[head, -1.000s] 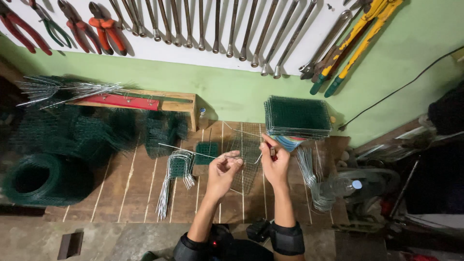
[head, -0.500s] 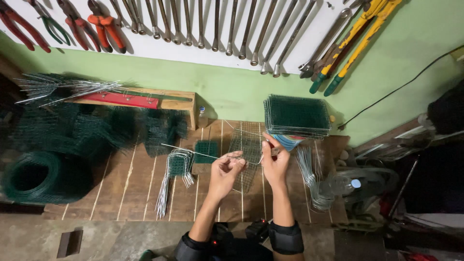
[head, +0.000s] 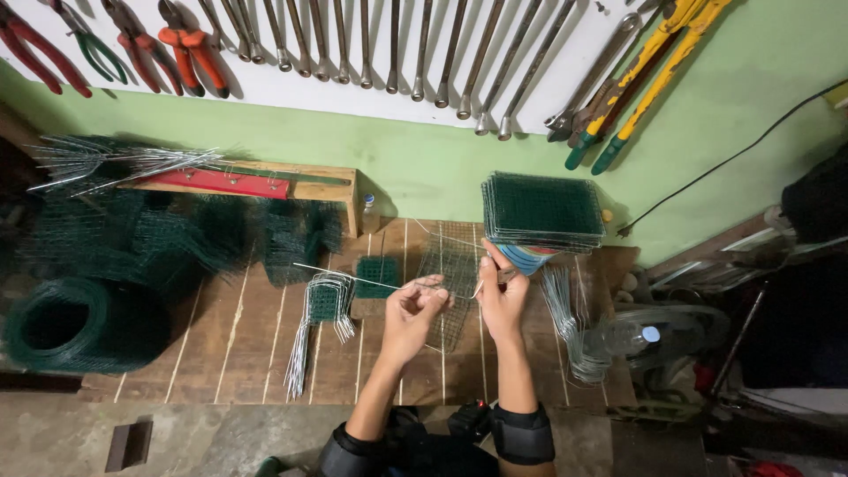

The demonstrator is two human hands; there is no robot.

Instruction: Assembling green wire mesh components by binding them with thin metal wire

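My left hand [head: 413, 309] pinches a long thin steel wire [head: 340, 276] that runs out to the left over the wooden floor. My right hand [head: 500, 299] grips pliers [head: 496, 269] at the edge of a small green wire mesh panel [head: 447, 283], which is held up between both hands. A bundle of bent steel wires [head: 320, 325] lies on the boards just left of my left hand. A small green mesh piece [head: 377, 274] sits behind it.
A stack of green mesh panels [head: 541, 210] rests at the wall, right of centre. Green mesh rolls [head: 84, 322] fill the left. Curved wires [head: 570, 327] and a plastic bottle [head: 629, 337] lie right. Wrenches [head: 424, 49] and cutters [head: 645, 75] hang on the wall.
Both hands stayed close together at the mesh panel, shifting only slightly. The long wire has tilted a little in my left hand.
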